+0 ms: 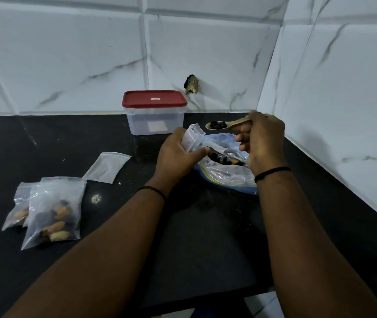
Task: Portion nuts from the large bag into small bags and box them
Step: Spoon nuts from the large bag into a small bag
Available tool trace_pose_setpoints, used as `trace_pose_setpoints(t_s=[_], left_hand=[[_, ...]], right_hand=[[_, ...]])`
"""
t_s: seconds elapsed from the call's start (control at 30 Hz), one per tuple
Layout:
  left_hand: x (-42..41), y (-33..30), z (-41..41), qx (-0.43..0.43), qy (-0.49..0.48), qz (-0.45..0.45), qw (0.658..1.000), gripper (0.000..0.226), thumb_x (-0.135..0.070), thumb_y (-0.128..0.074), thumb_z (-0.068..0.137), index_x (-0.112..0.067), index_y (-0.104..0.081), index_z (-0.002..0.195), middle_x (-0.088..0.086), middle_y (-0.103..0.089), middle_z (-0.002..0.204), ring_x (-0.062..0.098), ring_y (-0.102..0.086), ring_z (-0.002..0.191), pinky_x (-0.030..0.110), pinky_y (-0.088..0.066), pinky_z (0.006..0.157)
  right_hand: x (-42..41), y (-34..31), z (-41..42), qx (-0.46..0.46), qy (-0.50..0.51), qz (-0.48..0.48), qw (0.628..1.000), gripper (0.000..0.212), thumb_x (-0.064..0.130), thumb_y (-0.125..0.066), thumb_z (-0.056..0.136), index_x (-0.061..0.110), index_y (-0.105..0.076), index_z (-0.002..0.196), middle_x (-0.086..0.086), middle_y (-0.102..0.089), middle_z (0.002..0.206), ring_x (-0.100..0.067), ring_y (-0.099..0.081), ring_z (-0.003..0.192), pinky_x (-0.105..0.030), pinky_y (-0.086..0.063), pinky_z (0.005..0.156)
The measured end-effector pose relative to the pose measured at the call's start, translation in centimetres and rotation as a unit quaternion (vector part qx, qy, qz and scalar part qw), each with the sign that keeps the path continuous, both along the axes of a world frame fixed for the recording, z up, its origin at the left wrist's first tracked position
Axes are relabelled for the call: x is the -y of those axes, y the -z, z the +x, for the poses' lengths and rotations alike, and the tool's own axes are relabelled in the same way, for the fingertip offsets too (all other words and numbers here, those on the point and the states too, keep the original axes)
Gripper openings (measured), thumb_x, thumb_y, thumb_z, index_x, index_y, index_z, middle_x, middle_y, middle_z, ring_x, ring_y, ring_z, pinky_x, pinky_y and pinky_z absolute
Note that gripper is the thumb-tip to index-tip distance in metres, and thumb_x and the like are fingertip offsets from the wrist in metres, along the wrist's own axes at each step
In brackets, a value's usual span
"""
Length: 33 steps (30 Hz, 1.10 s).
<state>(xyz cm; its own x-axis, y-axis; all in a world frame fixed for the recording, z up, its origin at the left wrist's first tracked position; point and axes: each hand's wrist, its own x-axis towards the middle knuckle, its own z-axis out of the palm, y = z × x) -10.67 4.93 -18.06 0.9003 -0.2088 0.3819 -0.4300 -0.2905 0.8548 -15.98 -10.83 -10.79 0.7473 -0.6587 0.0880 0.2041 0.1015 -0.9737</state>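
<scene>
My left hand grips a small clear bag, holding it upright beside the large bag, which lies open on the black counter with dark and orange nuts inside. My right hand holds a wooden spoon level above the large bag; a few dark pieces sit in its bowl, just right of the small bag's mouth. Two filled small bags lie at the left. An empty small bag lies flat in the middle. A clear box with a red lid stands shut at the back.
The black counter meets white marble-look tiled walls behind and to the right, forming a corner. A dark chipped hole marks the back wall. A few crumbs lie near the filled bags. The counter's front edge runs below my arms.
</scene>
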Motion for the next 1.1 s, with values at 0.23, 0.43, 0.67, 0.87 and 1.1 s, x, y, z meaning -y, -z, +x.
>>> trace_pose_setpoints(t_s=[0.23, 0.43, 0.67, 0.87, 1.1], left_hand=[[0.3, -0.2, -0.4, 0.039, 0.018, -0.049, 0.998, 0.039, -0.033, -0.082, 0.077, -0.026, -0.056, 0.105, -0.003, -0.066, 0.101, 0.013, -0.067, 0.093, 0.039, -0.061, 0.078], [0.4, -0.5, -0.4, 0.024, 0.027, -0.115, 0.993, 0.036, -0.019, -0.079, 0.082, -0.028, -0.055, 0.108, -0.003, -0.067, 0.107, 0.011, -0.067, 0.098, 0.03, -0.059, 0.08], [0.4, -0.6, -0.3, 0.007, 0.023, -0.16, 0.987, 0.033, -0.016, -0.078, 0.084, -0.018, -0.059, 0.112, -0.002, -0.067, 0.103, 0.007, -0.066, 0.094, 0.025, -0.057, 0.078], [0.6, 0.1, 0.1, -0.015, -0.011, -0.009, 1.0, 0.047, -0.042, -0.079, 0.077, -0.026, -0.054, 0.113, 0.0, -0.063, 0.112, 0.016, -0.064, 0.1, 0.043, -0.06, 0.083], [0.9, -0.4, 0.3, -0.06, -0.041, 0.057, 0.996, 0.048, -0.024, -0.076, 0.081, -0.023, -0.051, 0.121, 0.003, -0.061, 0.124, 0.021, -0.061, 0.111, 0.043, -0.056, 0.091]], right_hand=[[-2.0, -1.2, 1.0, -0.038, 0.003, -0.223, 0.974, 0.025, 0.022, -0.047, 0.096, 0.0, -0.059, 0.093, -0.009, -0.072, 0.066, -0.016, -0.058, 0.035, -0.02, -0.038, 0.034], [-3.2, -3.3, 0.4, 0.012, -0.023, -0.447, 0.894, 0.024, 0.034, -0.056, 0.099, 0.011, -0.057, 0.091, -0.004, -0.069, 0.072, -0.013, -0.063, 0.046, -0.024, -0.049, 0.043], [-3.1, -4.4, 0.2, 0.076, -0.023, -0.425, 0.902, 0.016, 0.026, -0.059, 0.099, 0.012, -0.061, 0.092, -0.003, -0.069, 0.075, -0.006, -0.059, 0.041, -0.016, -0.041, 0.039], [1.2, -1.0, 0.2, -0.031, 0.07, -0.287, 0.955, 0.02, 0.026, -0.055, 0.094, 0.01, -0.059, 0.083, -0.009, -0.069, 0.069, -0.017, -0.062, 0.039, -0.026, -0.044, 0.04], [2.2, 3.1, 0.3, -0.1, 0.065, -0.35, 0.929, 0.023, 0.032, -0.057, 0.097, 0.014, -0.06, 0.084, -0.003, -0.068, 0.071, -0.008, -0.065, 0.05, -0.017, -0.049, 0.045]])
